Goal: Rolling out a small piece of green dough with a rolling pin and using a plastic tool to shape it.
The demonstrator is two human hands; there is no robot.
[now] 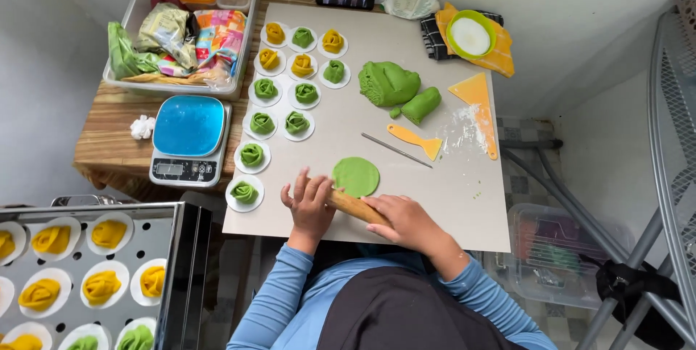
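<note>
A big pale work mat (435, 198) covers the wooden table (109, 132), and it carries nearly everything in play. At the lower left stands a perforated metal tray (156, 248) loaded with yellow and green dough roses on white paper rounds. At the top left sits a clear plastic bin (138, 17) packed with bags and tubs, and just below it a kitchen scale (190, 136) with a blue top. On the mat's left half lie rows of small shaped rolls (286, 89), green and yellow, each on its own white disc. Right of them rests a green dough lump (388, 82) with a shorter green log touching it. Further right lie an orange triangular scraper (475, 93) beside a dusting of flour, a smaller yellow-orange scraper (413, 138) and a thin metal rod (395, 149). At the near edge, the flat green dough disc (356, 176) lies on the mat, and the wooden rolling pin (355, 207) sits at its near rim. The left hand (308, 201) presses down on the pin's left end with fingers spread flat; the right hand (406, 223) lies palm-down over the right end, fingers loosely curled on it.
</note>
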